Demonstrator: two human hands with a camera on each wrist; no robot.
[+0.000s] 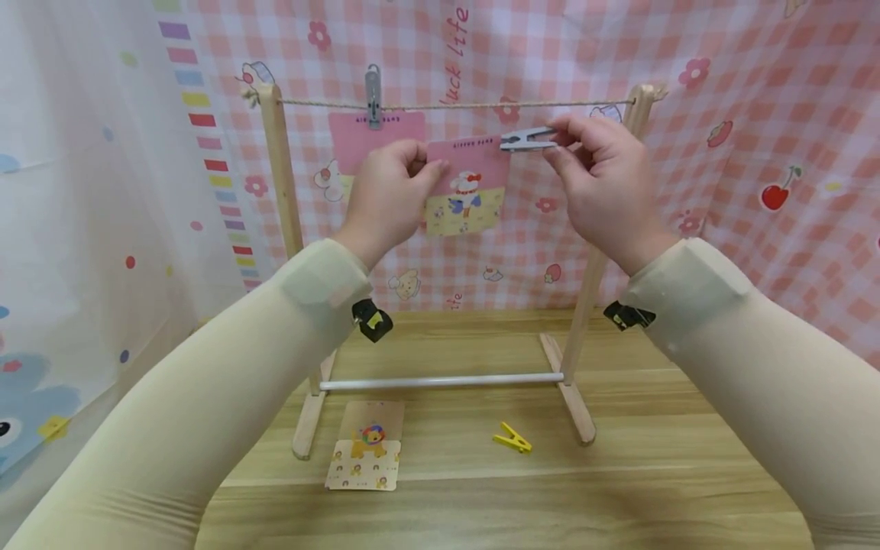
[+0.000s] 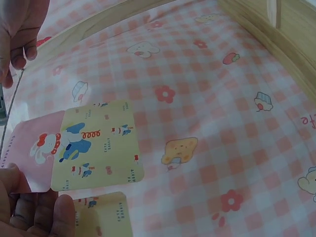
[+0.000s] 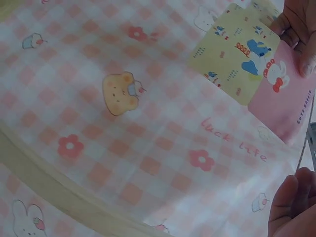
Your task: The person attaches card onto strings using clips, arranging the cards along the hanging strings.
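My left hand (image 1: 388, 191) pinches the left edge of a pink-and-yellow card (image 1: 474, 179) with a rabbit picture, just below the rope (image 1: 467, 105). From the right, my right hand (image 1: 608, 176) squeezes the handle ends of a grey clothespin (image 1: 528, 140). Its tip overlaps the card's upper right corner; whether it grips the card I cannot tell. Another pink card (image 1: 351, 141) hangs to the left under a grey clothespin (image 1: 373, 95), partly hidden by my left hand. In the right wrist view the held card (image 3: 252, 64) shows its rabbit and yellow half.
A wooden stand (image 1: 278, 168) carries the rope, with a white bar (image 1: 440, 381) low across it. On the wooden table (image 1: 440, 496) lie a lion card (image 1: 364, 447) and a yellow clothespin (image 1: 512, 438). Behind hangs a pink checked cloth (image 1: 426, 275).
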